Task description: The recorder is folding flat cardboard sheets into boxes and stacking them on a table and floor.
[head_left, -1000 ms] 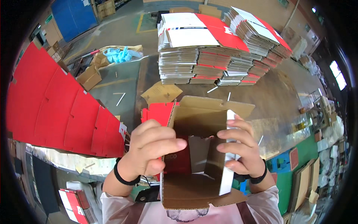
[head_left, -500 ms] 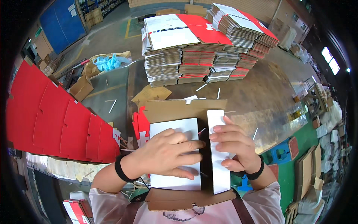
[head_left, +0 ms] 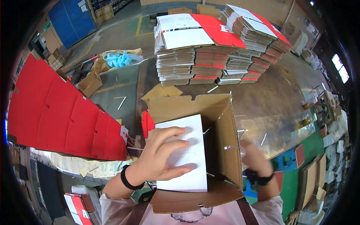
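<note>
An open cardboard box [head_left: 231,142], brown inside, stands right in front of me. Over its left part lies a white panel [head_left: 195,161], apparently a flap, which covers that side of the inside. My left hand [head_left: 161,155] is over this panel, fingers spread and curved; whether the tips press on it is hard to tell. Just outside the box's right wall is my right hand [head_left: 255,157], smeared by motion, its fingers unclear.
Stacks of flat red and white cartons [head_left: 210,60] stand on the table [head_left: 277,93] beyond the box. A row of red cartons [head_left: 71,120] leans at the left. Thin white strips [head_left: 213,89] lie scattered. Blue stools [head_left: 288,159] are at the right.
The white flap on the right has swung out of view, so the box's inside shows. My right hand has moved outward and down beside the wall; my left hand's fingers have spread.
</note>
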The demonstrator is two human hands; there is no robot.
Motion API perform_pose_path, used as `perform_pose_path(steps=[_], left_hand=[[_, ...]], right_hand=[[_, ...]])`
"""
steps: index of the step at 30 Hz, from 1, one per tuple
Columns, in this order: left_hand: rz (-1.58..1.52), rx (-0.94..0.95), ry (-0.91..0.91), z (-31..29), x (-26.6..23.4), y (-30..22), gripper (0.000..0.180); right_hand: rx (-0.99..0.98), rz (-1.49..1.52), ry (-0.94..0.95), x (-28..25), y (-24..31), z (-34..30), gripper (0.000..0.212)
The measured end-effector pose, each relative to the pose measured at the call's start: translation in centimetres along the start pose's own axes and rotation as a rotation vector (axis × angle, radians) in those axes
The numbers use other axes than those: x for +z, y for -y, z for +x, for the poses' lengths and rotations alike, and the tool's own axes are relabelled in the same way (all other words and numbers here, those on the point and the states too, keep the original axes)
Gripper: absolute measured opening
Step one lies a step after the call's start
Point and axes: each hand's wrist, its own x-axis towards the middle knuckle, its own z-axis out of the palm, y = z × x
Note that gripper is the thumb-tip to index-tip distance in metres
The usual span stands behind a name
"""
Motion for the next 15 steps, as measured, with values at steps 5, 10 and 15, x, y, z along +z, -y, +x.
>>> perform_pose_path(steps=[5, 10, 15], left_hand=[[-0.059, -0.076, -0.251, -2.4, 0.2, 0.7, 0.068], [-0.07, -0.154, -0.348, -3.4, 1.1, -0.4, 0.073], [-0.221, -0.23, -0.448, -4.8, 0.5, -1.4, 0.073]], right_hand=[[-0.254, 0.644, -0.033, -11.3, 11.6, 6.6, 0.031], [-0.488, -0.246, 0.548, -11.2, 17.2, 11.4, 0.046], [-0.523, 0.628, 0.459, -7.1, 15.4, 11.7, 0.087]])
